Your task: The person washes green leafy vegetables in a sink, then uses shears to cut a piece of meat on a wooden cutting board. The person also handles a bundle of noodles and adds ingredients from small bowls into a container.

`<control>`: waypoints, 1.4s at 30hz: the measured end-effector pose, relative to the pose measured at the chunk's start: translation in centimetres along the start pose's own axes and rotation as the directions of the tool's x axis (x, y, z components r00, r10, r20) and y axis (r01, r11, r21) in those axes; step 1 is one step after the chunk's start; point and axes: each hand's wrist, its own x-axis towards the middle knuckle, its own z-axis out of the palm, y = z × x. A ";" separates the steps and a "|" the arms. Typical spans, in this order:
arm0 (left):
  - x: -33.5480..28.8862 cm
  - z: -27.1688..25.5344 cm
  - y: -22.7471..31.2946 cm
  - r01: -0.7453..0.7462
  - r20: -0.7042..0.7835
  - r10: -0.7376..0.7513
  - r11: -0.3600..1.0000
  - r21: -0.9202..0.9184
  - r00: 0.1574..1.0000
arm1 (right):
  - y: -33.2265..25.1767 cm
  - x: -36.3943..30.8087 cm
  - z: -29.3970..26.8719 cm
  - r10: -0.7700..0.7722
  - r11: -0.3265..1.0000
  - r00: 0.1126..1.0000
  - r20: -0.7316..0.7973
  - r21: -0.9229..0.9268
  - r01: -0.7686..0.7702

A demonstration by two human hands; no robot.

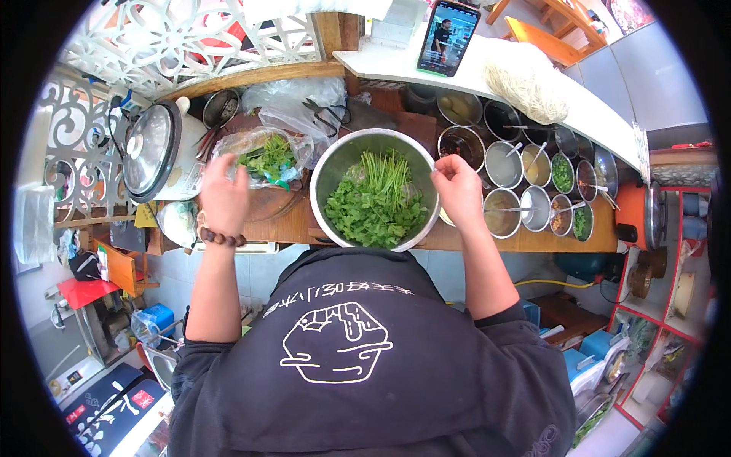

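A large steel bowl (318, 199) stands at the counter's front edge in front of me. Leafy green herbs (377, 207), which look like cilantro, fill it, with their stems bunched toward the far side. At the bowl's right rim is my right hand (461, 194), its thumb and fingertips closed together on the edge. My left hand (225, 190) is open with fingers apart and slightly blurred, beside a clear plastic bag (304, 148). More leafy greens (270, 158) lie in that bag, on a round wooden board (276, 207).
A rice cooker (150, 148) sits at the left. Black scissors (326, 114) lie behind the bag. Several steel cups of sauces and toppings (503, 164) crowd the right side. On the white ledge are a phone (449, 38) and pale noodles (525, 85). An orange pot (638, 217) stands far right.
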 end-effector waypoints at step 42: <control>-37.1 -20.7 -22.6 -0.032 0.317 -0.897 -0.343 -0.939 0.307 | -22.1 -9.7 27.0 -0.367 0.919 0.589 0.720 0.380 0.108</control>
